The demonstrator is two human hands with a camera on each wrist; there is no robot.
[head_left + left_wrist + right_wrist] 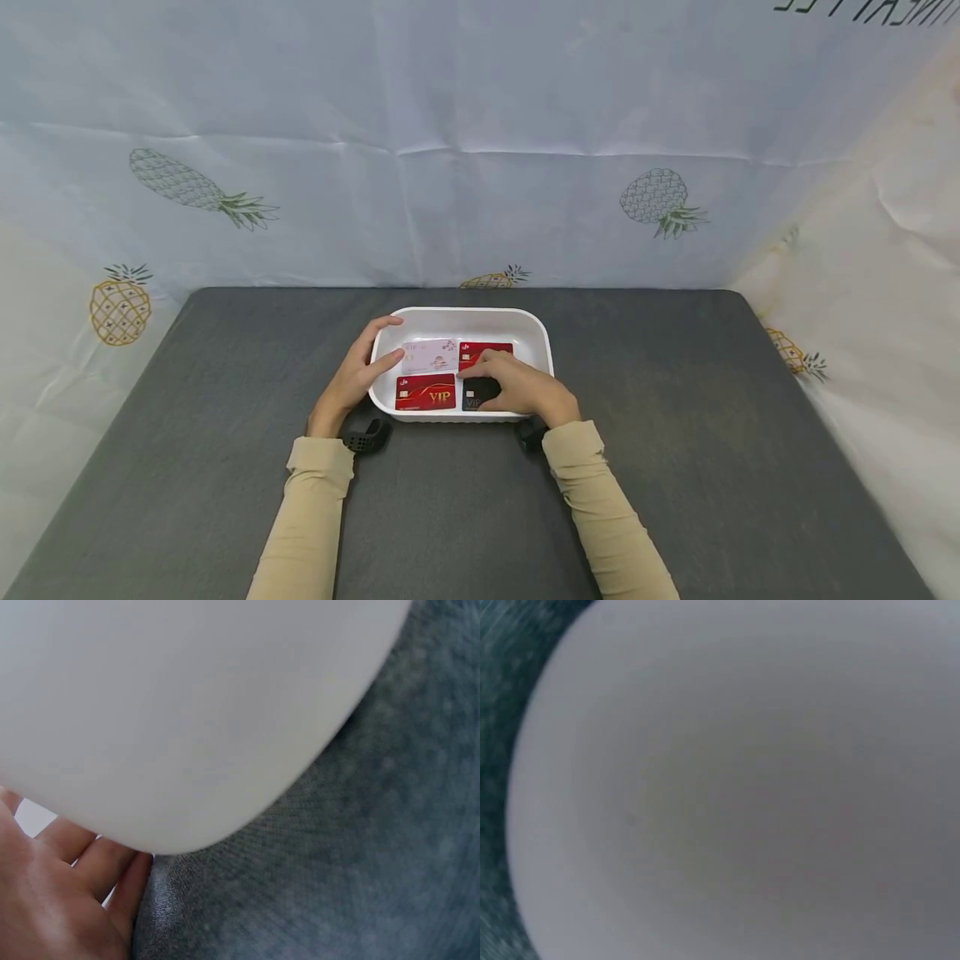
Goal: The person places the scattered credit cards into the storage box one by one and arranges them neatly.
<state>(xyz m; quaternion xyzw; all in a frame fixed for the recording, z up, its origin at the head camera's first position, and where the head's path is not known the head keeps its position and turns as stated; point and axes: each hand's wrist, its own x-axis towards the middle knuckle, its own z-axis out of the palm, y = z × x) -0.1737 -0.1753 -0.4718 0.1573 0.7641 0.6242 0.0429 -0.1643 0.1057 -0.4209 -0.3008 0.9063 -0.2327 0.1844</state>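
A white tray (465, 314) with rounded corners holds several cards. A pale pink card (430, 356) lies at its far left, with a red and gold VIP card (425, 392) nearer me. Another red card (472, 353) at the far right is partly covered by my right hand (521, 385). That hand reaches over the near right rim, its finger and thumb at the edges of a black VIP card (472, 397), pinching it. My left hand (356, 375) grips the tray's left end, thumb over the rim. In the left wrist view, its fingers (97, 862) lie against the outer wall.
The tray stands on a dark grey table (660, 467). Behind it hangs a pale cloth (450, 100) printed with pineapples. Black bands (367, 437) sit at both wrists. The tray's white wall (727, 787) fills most of the right wrist view.
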